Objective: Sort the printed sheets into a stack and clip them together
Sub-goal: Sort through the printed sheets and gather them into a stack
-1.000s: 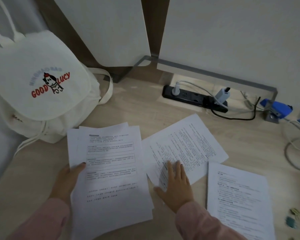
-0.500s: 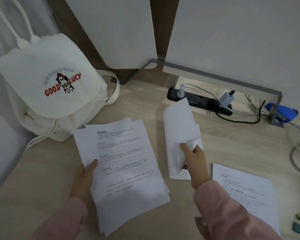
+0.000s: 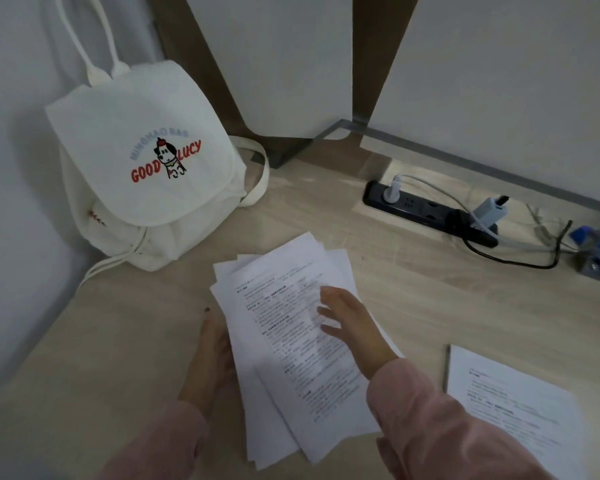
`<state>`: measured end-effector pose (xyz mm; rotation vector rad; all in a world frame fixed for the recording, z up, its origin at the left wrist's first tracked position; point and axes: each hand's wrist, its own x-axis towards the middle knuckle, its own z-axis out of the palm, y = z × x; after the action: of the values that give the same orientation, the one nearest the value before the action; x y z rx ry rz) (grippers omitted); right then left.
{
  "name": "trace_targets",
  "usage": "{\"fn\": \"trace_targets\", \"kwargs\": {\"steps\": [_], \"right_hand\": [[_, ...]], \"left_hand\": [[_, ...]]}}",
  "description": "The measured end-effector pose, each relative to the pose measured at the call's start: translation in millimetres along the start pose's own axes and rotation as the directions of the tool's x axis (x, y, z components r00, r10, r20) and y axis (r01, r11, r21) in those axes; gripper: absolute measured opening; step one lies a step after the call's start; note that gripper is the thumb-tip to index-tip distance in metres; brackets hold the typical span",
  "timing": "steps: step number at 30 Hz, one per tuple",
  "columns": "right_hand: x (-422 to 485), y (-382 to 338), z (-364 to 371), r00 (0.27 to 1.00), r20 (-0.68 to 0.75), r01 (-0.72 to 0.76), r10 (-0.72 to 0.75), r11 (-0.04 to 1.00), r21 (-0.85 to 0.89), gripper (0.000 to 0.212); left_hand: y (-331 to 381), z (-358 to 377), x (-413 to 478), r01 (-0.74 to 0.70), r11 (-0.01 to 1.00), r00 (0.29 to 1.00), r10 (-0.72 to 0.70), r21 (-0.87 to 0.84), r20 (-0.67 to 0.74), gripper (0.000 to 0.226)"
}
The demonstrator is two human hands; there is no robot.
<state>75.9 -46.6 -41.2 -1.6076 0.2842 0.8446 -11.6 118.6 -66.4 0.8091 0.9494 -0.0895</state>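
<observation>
Fanned stack (image 3: 291,358) sits between the hands. Left hand (image 3: 212,355) grips its left edge, fingers hidden underneath. Right hand (image 3: 350,320) lies flat on top, fingers straight; loose sheet (image 3: 510,403) to its right.

Bare table (image 3: 413,299) lies open right of the papers; a backpack (image 3: 142,174) blocks far left, a power strip (image 3: 426,211) far right.

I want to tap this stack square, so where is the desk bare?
Bare desk lies between the stack, the power strip and the loose sheet at right, and left of the left hand, in front of the bag. Crowded by the strip's cables.
</observation>
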Motion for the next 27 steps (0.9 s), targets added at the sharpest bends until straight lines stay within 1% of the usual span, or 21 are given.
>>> {"fn": "trace_targets", "kwargs": {"steps": [1,2,3,4,6,8,9,11,14,17,19,20,22,23,25,26,27], "right_hand": [[6.0,3.9,-8.6,0.991,-0.105,0.070,-0.088,0.984,-0.165,0.027],[11.6,8.5,-18.0,0.969,-0.184,0.099,-0.165,0.942,-0.322,0.028],[16.4,13.8,-27.4,0.950,-0.236,0.080,-0.205,0.889,-0.451,0.032],[19.7,19.0,-36.0,0.938,-0.270,0.035,-0.215,0.837,-0.545,0.037],[22.9,30.2,-50.8,0.930,-0.314,-0.058,-0.193,0.764,-0.643,0.044],[22.7,38.8,-58.3,0.934,-0.316,-0.098,-0.169,0.728,-0.678,0.044],[21.6,41.9,-60.3,0.939,-0.315,-0.117,-0.140,0.729,-0.674,0.042],[17.9,46.6,-62.3,0.950,-0.305,-0.153,-0.059,0.766,-0.624,0.038],[10.5,57.8,-61.3,0.969,-0.243,-0.171,0.030,0.792,-0.585,0.027],[2.7,70.5,-61.4,0.978,-0.192,-0.179,0.080,0.794,-0.581,0.017],[-2.5,74.1,-64.7,0.980,-0.179,-0.168,0.088,0.845,-0.508,0.008],[-5.5,74.0,-66.8,0.980,-0.177,-0.160,0.086,0.874,-0.458,0.009],[-9.1,73.2,-71.7,0.981,-0.181,-0.132,0.076,0.937,-0.323,0.012],[-11.7,71.1,-73.5,0.981,-0.178,-0.115,0.074,0.966,-0.232,0.017],[-17.2,64.9,-76.2,0.985,-0.135,-0.110,0.106,0.994,-0.025,0.042],[-19.1,62.5,-78.3,0.988,-0.103,-0.110,0.115,0.992,0.059,0.055],[-21.5,59.0,-79.2,0.991,-0.069,-0.105,0.113,0.989,0.108,0.062]], "left_hand": [[1.5,0.2,1.2,-0.003,1.000,1.000,0.003,0.026,-0.002,0.045],[-0.6,-3.6,2.7,-0.015,0.998,1.000,0.015,0.057,0.009,0.038],[-3.9,-6.5,5.4,-0.007,0.997,1.000,0.007,0.082,-0.004,0.037],[-7.5,-10.0,3.8,0.006,0.991,1.000,-0.003,0.133,-0.024,0.036],[-17.7,-18.5,-1.5,-0.031,0.959,0.998,0.043,0.281,-0.037,0.027],[-23.1,-17.2,-3.9,-0.090,0.922,0.992,0.115,0.377,-0.044,0.023],[-25.0,-15.5,-3.0,-0.118,0.911,0.987,0.150,0.395,-0.050,0.024],[-27.0,-10.1,-0.9,-0.158,0.896,0.977,0.203,0.416,-0.067,0.028],[-29.9,-2.0,0.9,-0.181,0.899,0.964,0.242,0.398,-0.108,0.036],[-24.8,9.7,-3.3,-0.213,0.877,0.965,0.257,0.431,-0.048,0.030],[-18.0,15.6,-9.2,-0.231,0.866,0.969,0.244,0.444,0.028,0.025],[-15.1,17.5,-12.3,-0.238,0.860,0.970,0.236,0.451,0.063,0.024],[-7.9,21.1,-18.8,-0.261,0.854,0.965,0.232,0.449,0.119,0.024],[-3.6,23.4,-22.7,-0.273,0.856,0.962,0.233,0.440,0.143,0.025],[3.9,28.2,-29.7,-0.302,0.857,0.950,0.233,0.417,0.209,0.028],[7.5,30.7,-33.5,-0.318,0.855,0.941,0.233,0.409,0.244,0.029],[11.1,33.9,-37.8,-0.338,0.853,0.931,0.240,0.397,0.276,0.030]]}}
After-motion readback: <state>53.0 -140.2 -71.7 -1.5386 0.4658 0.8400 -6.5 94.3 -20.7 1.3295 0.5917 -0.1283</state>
